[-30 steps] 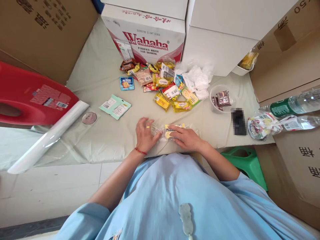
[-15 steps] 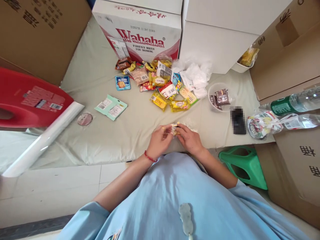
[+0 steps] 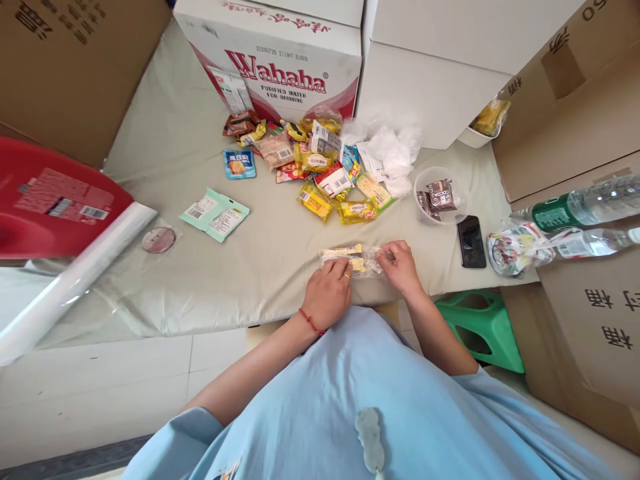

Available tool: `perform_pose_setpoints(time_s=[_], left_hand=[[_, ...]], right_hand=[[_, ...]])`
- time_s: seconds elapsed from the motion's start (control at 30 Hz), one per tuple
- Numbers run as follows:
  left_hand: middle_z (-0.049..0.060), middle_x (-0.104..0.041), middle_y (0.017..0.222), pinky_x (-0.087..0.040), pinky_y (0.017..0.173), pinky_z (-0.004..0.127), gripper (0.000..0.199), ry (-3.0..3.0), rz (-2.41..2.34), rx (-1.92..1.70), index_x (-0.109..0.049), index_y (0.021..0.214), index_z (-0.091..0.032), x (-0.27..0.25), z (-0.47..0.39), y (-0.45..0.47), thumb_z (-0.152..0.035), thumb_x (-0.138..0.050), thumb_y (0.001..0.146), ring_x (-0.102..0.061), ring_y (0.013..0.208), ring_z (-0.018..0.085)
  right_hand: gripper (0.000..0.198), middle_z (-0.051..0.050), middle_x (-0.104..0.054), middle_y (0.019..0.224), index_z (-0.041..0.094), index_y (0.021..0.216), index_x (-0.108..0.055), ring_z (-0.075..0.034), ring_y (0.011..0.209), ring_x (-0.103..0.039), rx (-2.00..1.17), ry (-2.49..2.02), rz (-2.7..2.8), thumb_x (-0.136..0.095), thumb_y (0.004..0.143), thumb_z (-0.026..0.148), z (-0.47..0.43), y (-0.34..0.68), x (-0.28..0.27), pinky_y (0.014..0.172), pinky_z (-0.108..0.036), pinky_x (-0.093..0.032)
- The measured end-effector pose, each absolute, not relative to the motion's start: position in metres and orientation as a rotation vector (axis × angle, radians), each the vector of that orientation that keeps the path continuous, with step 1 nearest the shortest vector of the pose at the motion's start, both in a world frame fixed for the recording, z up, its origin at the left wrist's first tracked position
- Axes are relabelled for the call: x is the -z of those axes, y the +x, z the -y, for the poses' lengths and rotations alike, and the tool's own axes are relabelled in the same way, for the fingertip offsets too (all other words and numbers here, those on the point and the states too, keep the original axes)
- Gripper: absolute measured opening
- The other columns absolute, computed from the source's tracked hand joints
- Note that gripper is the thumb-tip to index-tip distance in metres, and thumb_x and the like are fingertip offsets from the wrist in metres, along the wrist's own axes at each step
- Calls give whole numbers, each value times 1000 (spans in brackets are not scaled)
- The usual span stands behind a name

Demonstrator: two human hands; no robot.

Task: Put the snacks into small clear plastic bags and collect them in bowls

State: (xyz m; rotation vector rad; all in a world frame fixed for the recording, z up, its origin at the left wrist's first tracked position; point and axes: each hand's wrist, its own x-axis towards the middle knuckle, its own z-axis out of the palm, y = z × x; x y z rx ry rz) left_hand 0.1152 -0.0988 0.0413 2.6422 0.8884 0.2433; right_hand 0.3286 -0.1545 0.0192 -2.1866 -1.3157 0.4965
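Near the front edge of the table, a piece of clear plastic wrap (image 3: 371, 265) lies around a small yellow snack packet (image 3: 345, 252). My left hand (image 3: 327, 292) rests over its left part, fingers together and bent down onto the packet; the thumb is hidden. At the right end of the wrap, my right hand (image 3: 401, 268) pinches the crumpled plastic between thumb and fingers. Beyond the hands lies a pile of snack packets (image 3: 320, 161), mostly yellow, red and brown. A clear round bowl (image 3: 461, 215) with brown cocoa packets stands to the right.
A roll of clear film (image 3: 75, 280) lies at the left beside a red container (image 3: 60, 193). A mint-green packet (image 3: 216, 215) lies left of centre. At the right are a phone (image 3: 471, 241) and plastic bottles (image 3: 595, 200). Cartons (image 3: 280, 73) line the back.
My hands have moved apart: the right one went right, pulling at the end of the wrap. The wrapped packet now lies spread lengthwise on the table under my left fingers.
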Motion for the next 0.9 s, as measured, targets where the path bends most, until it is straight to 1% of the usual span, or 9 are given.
perform_pose_setpoints(time_s=[0.1,0.2,0.33,0.4,0.5,0.57,0.73,0.83,0.9], left_hand=[[14,-65,139,-54,89,46,45,2628,-879,-235,-64,135,-16,-41,98,113,-15,-49,92,-56,121,31],[13,-65,139,-52,87,48,45,2593,-863,-271,-65,134,-19,-38,96,110,-16,-50,92,-56,120,31],[10,-69,134,-50,91,47,43,2523,-841,-384,-68,130,-22,-29,90,106,-14,-52,91,-58,118,30],[9,-70,131,-50,93,46,41,2489,-827,-445,-70,126,-22,-23,87,104,-13,-52,90,-58,116,29],[8,-71,128,-51,94,44,41,2454,-801,-508,-71,124,-22,-17,84,103,-11,-51,90,-59,115,28],[8,-71,128,-51,94,44,41,2449,-791,-527,-71,124,-22,-15,84,103,-11,-51,90,-59,114,27],[9,-71,128,-52,93,44,41,2467,-778,-528,-71,125,-21,-15,86,103,-12,-49,92,-59,115,27],[11,-71,132,-50,92,47,42,2508,-778,-469,-70,129,-22,-19,88,103,-14,-49,93,-60,114,28],[11,-70,134,-49,95,50,42,2536,-797,-453,-69,131,-22,-22,91,103,-15,-49,94,-61,116,29]], right_hand=[[25,-7,-63,98,21,86,-64,-22,89,-60,-673,-1997,1089,-65,85,47,161,339,-30,78,-34,-53],[36,-4,-65,91,23,93,-60,-20,79,-61,-884,-1906,804,-64,83,58,171,348,-39,64,-31,-52],[56,-2,-68,90,24,113,-60,-20,76,-62,-1051,-1905,745,-79,70,55,177,349,-41,61,-30,-51],[51,0,-66,80,22,105,-64,-17,69,-59,-1075,-1925,845,-81,66,49,175,349,-39,61,-29,-49],[36,2,-61,71,20,87,-66,-14,65,-54,-964,-1933,889,-76,72,52,170,354,-40,63,-28,-48],[38,0,-64,77,20,88,-66,-15,71,-57,-852,-1918,868,-73,76,55,166,360,-44,66,-28,-50],[65,-11,-70,113,22,128,-61,-22,94,-67,-902,-1869,666,-53,88,72,153,361,-45,66,-34,-60],[72,-11,-71,107,22,137,-57,-21,77,-69,-1012,-1893,702,-60,85,71,150,352,-41,52,-32,-56],[61,-4,-69,86,20,123,-65,-17,59,-61,-1073,-1893,808,-71,79,63,150,343,-42,45,-28,-50]])
